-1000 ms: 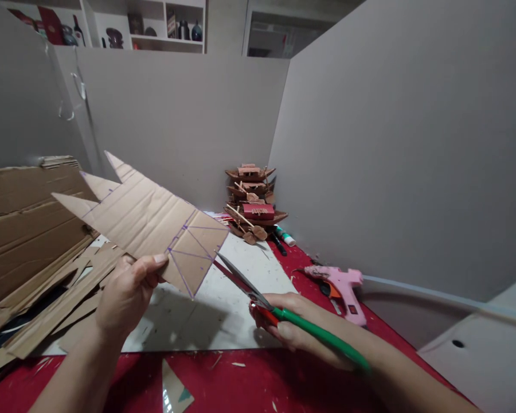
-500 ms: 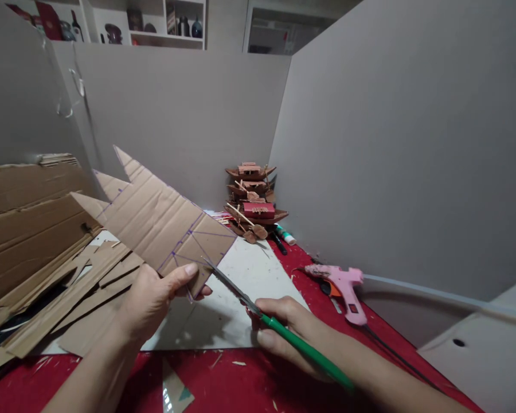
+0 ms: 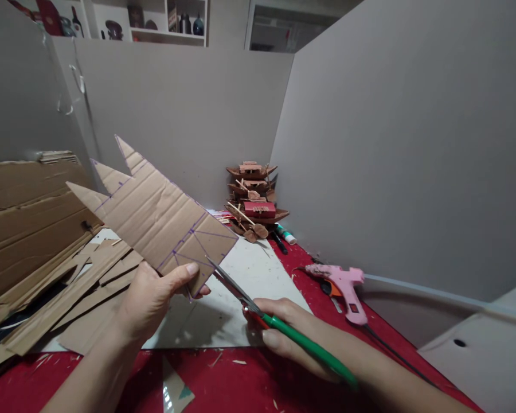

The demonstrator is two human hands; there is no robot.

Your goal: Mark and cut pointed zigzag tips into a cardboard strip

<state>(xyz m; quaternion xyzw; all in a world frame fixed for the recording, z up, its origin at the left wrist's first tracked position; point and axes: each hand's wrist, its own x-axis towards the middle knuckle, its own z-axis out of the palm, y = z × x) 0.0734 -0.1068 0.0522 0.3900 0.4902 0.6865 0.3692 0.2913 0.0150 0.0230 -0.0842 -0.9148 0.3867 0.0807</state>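
My left hand [image 3: 152, 299] pinches the near corner of a cardboard piece [image 3: 155, 215], thumb on top. The piece is held up above the table, has three pointed tips at its far end and purple pen lines near my thumb. My right hand [image 3: 286, 332] grips green-handled scissors [image 3: 279, 324]. Their blades point up-left and meet the cardboard's near edge at a purple line, just right of my left thumb.
Cardboard sheets and offcuts [image 3: 34, 258] pile up at the left. A white board [image 3: 236, 298] lies on the red table [image 3: 241, 384]. A pink glue gun [image 3: 341, 284] lies at the right, small cardboard boat models [image 3: 253, 201] in the far corner. Grey partitions [image 3: 391, 143] enclose the table.
My left hand shifted its grip on the cardboard to the right, towards the marked corner, and tilted the piece. The scissor blades moved up to its near edge at the purple line.
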